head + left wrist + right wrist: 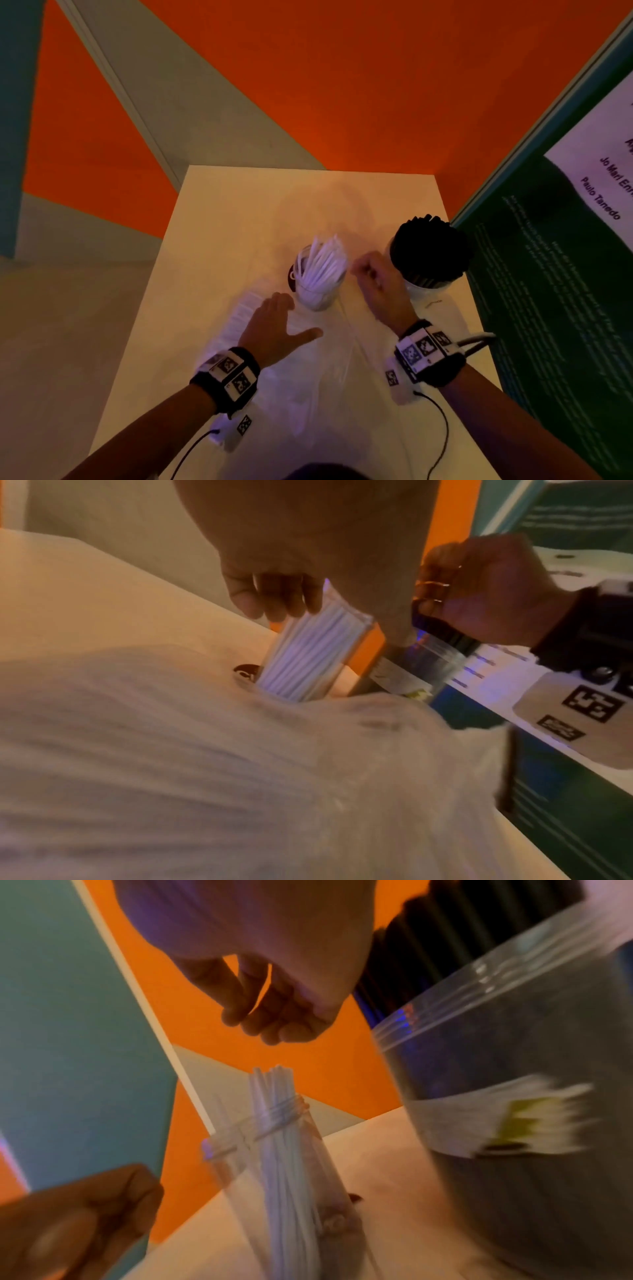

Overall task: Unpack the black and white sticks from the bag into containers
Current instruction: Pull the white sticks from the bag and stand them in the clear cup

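Note:
A clear jar of white sticks (320,274) (308,656) (284,1177) stands mid-table. To its right is a wider clear jar packed with black sticks (428,260) (428,664) (514,1069). A clear plastic bag (308,383) (205,750) lies flat on the table in front of them. My left hand (274,325) rests on the bag with fingers straight and thumb spread, just left of the white-stick jar. My right hand (373,277) (479,593) (274,1010) hovers between the two jars with fingers curled; I see nothing in it.
A dark brown lid (291,274) (245,670) lies behind the white-stick jar. A green poster board (548,274) stands close along the right edge of the white table (222,212). Orange and grey floor lies beyond the table's far and left edges.

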The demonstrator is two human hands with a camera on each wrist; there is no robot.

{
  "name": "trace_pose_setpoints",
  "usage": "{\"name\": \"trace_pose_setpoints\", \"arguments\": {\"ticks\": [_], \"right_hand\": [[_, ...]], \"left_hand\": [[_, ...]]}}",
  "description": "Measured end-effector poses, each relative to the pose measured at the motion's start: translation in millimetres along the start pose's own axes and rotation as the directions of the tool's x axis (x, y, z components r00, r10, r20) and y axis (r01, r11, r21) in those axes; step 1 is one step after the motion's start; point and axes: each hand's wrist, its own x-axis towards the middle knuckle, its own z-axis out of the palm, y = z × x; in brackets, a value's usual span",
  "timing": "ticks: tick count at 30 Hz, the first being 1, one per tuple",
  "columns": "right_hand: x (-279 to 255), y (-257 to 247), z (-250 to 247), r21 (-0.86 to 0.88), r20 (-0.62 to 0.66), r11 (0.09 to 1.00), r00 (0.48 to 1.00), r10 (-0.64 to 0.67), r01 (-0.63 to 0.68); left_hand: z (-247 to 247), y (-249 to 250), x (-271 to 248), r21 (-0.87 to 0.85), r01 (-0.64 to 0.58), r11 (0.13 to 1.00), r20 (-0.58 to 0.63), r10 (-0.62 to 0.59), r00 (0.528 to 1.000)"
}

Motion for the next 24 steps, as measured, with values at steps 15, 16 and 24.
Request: {"name": "trace_pose_setpoints", "arguments": {"ticks": [15,16,24], "right_hand": [[-100.7,7.5,106.5,-0.564,0.595,0.826,0.692,0.408,-0.002],[-99.0,7.1,111.4,-0.571,0.579,0.821,0.701,0.416,-0.016],[-96.7,10.6,132.1,-0.530,0.525,0.815,0.664,0.532,-0.233]], "left_hand": [[-21.5,32.4,-48.8,-0.056,-0.182,0.982,0.284,0.190,0.940],[-25.2,33.0,-50.7,-0.081,-0.180,0.980,0.271,0.195,0.943],[-33.7,33.4,-54.3,-0.167,-0.177,0.970,0.255,0.216,0.943]]}}
